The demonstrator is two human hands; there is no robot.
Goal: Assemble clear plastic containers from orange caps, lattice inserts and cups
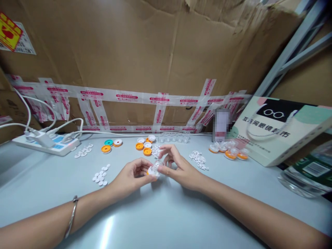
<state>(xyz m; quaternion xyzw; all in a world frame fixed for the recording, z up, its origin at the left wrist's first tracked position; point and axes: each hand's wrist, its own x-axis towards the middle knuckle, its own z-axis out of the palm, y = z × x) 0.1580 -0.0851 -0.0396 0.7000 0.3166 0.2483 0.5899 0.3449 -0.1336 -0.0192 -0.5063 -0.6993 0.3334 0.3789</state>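
Observation:
My left hand (pixel 136 174) grips a small clear plastic piece with an orange and white base (pixel 153 170), held just above the table. On its right side my right hand (pixel 177 167) has thumb and fingers closed round the clear upper part. Behind the hands lie orange and white round caps (pixel 147 151) and a pile of small white dotted pieces (pixel 156 151), partly hidden by my right fingers. Another pile of dotted pieces (pixel 199 159) is to the right. White discs (pixel 100 175) lie left of my left hand.
A row of clear parts (pixel 173 137) stands by the cardboard box (pixel 129 52). Assembled orange-based pieces (pixel 230 154), a paper bag (pixel 277 131) and a bottle (pixel 308 173) are at right. A power strip (pixel 49 141) with cables sits at left, near teal and orange caps (pixel 109 142).

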